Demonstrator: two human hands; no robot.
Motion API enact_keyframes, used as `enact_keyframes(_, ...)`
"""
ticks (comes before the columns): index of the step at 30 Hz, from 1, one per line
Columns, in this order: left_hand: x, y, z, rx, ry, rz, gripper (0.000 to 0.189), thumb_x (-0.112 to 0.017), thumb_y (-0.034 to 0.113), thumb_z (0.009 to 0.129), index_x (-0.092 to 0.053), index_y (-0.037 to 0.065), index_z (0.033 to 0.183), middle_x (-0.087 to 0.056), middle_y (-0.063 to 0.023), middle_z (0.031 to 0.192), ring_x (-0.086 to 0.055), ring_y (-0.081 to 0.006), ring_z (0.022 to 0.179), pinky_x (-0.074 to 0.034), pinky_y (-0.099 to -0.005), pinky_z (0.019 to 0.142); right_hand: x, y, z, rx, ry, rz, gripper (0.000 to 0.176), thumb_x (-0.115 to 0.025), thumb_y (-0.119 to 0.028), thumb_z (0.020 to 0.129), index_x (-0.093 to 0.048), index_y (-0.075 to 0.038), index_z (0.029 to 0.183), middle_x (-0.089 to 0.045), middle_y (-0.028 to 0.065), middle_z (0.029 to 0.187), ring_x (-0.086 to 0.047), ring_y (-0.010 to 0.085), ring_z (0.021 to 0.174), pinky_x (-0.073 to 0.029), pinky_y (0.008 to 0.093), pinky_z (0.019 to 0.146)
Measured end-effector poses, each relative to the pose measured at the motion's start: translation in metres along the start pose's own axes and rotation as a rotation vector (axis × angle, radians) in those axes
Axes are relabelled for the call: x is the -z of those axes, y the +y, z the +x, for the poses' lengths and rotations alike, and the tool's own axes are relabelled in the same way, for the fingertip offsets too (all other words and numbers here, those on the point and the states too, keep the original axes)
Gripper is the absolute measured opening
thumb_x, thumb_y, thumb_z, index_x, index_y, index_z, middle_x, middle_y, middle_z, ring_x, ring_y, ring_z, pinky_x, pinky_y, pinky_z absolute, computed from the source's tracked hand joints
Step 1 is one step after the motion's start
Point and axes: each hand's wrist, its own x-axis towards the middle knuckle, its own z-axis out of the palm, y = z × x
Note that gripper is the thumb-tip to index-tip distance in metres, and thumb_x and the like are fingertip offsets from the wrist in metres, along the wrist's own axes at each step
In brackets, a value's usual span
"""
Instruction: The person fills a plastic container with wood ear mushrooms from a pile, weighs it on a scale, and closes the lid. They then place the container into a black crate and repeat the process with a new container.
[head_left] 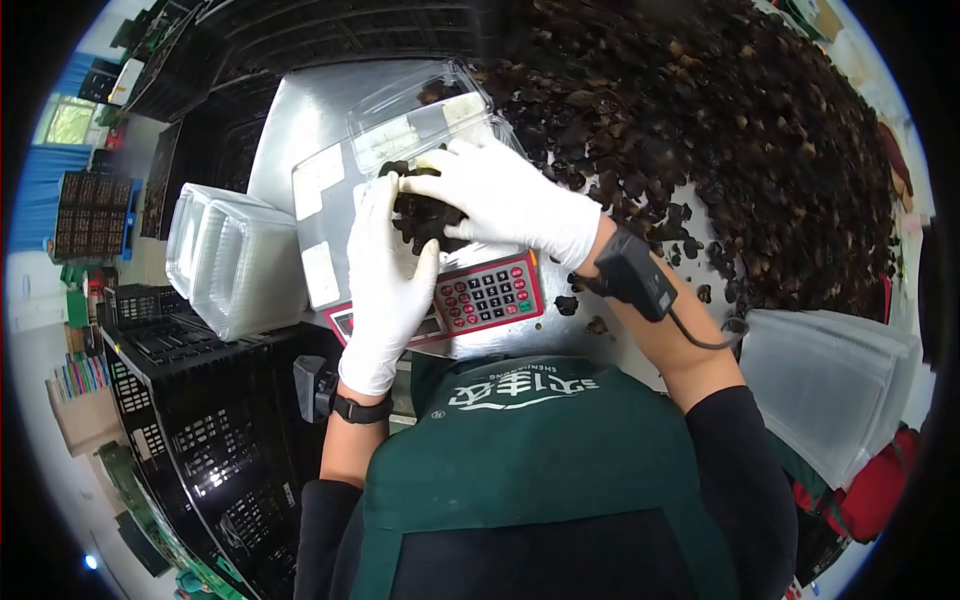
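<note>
Over the scale [492, 293], the left hand [388, 285] and right hand [512, 205] are curving fingers around dark fungus [425, 222], whether grasping I cannot tell; gentle support from both sides is probably preventing spills.

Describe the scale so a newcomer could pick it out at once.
Start at the metal table beyond the green apron. On it, below the left hand and right hand, lies the flat scale. Its red panel with dark keys sets it apart from the clear container stack and the heap of dark pieces.
</note>
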Motion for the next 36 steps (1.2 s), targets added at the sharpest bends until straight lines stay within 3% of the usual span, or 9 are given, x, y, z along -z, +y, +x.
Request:
enact_keyframes(4,-0.005,-0.009,-0.003,0.028,-0.006,-0.006,0.076,-0.072,-0.001,0.077,-0.041,0.002,0.146,-0.050,-0.0239,0.138,-0.047,-0.0392,0.133,-0.037,-0.0451,0.113,0.033,-0.013,-0.007,-0.083,0.038,0.072,0.079,-0.080,-0.026,0.074,-0.047,-0.018,0.146,-0.054,0.0116,0.137,-0.054,0.0281,0.123,-0.039,0.0447,0.107)
enact_keyframes(8,-0.001,-0.008,-0.003,0.031,-0.037,0.010,0.065,-0.072,-0.001,0.077,-0.052,0.003,0.138,-0.054,-0.0211,0.132,-0.051,-0.0374,0.126,-0.041,-0.0438,0.108,0.046,-0.001,-0.019,-0.206,0.151,0.126,0.067,-0.080,-0.025,0.074,-0.056,-0.016,0.136,-0.058,0.0112,0.131,-0.054,0.0309,0.121,-0.041,0.0436,0.104)
enact_keyframes(13,0.001,-0.007,0.007,0.005,0.033,0.035,0.057,-0.073,0.001,0.077,-0.059,0.007,0.132,-0.056,-0.0171,0.128,-0.054,-0.0356,0.121,-0.043,-0.0421,0.105,0.017,0.012,-0.034,-0.319,0.449,0.244,0.021,-0.076,-0.020,0.081,-0.073,-0.008,0.099,-0.069,0.0089,0.091,-0.068,0.0266,0.084,-0.055,0.0337,0.074)
enact_keyframes(18,-0.013,-0.006,0.022,-0.066,-0.105,0.129,0.068,-0.072,0.011,0.084,-0.044,0.004,0.146,-0.043,-0.0219,0.149,-0.041,-0.0388,0.138,-0.034,-0.0459,0.114,-0.013,-0.014,-0.020,-0.280,0.558,0.276,0.027,-0.067,-0.012,0.083,-0.063,-0.008,0.109,-0.066,0.0120,0.100,-0.065,0.0311,0.096,-0.054,0.0400,0.082)
enact_keyframes(22,-0.018,-0.006,0.019,-0.136,-0.148,0.244,0.070,-0.071,0.014,0.086,-0.041,0.002,0.148,-0.042,-0.0226,0.149,-0.038,-0.0401,0.140,-0.029,-0.0484,0.117,-0.015,-0.030,-0.023,-0.299,0.243,0.180,0.022,-0.052,-0.009,0.091,-0.061,-0.005,0.111,-0.063,0.0133,0.113,-0.061,0.0298,0.104,-0.052,0.0386,0.087)
enact_keyframes(26,-0.017,-0.008,0.014,-0.055,-0.133,0.140,0.069,-0.070,0.013,0.090,-0.038,0.004,0.150,-0.042,-0.0202,0.150,-0.039,-0.0359,0.141,-0.031,-0.0460,0.116,0.023,-0.031,-0.057,-0.228,0.460,0.280,0.038,-0.067,-0.013,0.083,-0.064,-0.009,0.121,-0.058,0.0114,0.130,-0.059,0.0298,0.109,-0.048,0.0419,0.096)
enact_keyframes(29,-0.014,-0.001,0.011,0.026,-0.114,0.037,0.064,-0.066,0.014,0.095,-0.037,0.006,0.152,-0.043,-0.0173,0.152,-0.040,-0.0313,0.142,-0.031,-0.0415,0.117,0.029,0.008,-0.117,-0.491,0.585,0.044,0.040,-0.068,-0.015,0.078,-0.069,-0.011,0.118,-0.062,0.0130,0.124,-0.059,0.0337,0.110,-0.048,0.0441,0.097)
enact_keyframes(33,-0.007,-0.002,0.009,0.072,-0.055,0.073,0.067,-0.067,0.007,0.089,-0.039,0.005,0.151,-0.040,-0.0183,0.153,-0.038,-0.0340,0.143,-0.031,-0.0449,0.117,0.011,0.040,-0.222,-1.019,0.400,-0.129,0.060,-0.077,-0.032,0.078,-0.061,-0.020,0.135,-0.050,0.0217,0.141,-0.047,0.0403,0.128,-0.041,0.0457,0.108)
enact_keyframes(36,-0.005,-0.003,0.010,0.053,-0.042,0.105,0.065,-0.066,0.005,0.090,-0.040,0.005,0.150,-0.042,-0.0183,0.152,-0.038,-0.0337,0.143,-0.030,-0.0447,0.118,-0.013,0.044,-0.257,-0.966,0.350,-0.091,0.039,-0.074,-0.023,0.083,-0.070,-0.015,0.121,-0.061,0.0115,0.131,-0.052,0.0333,0.125,-0.045,0.0457,0.102)
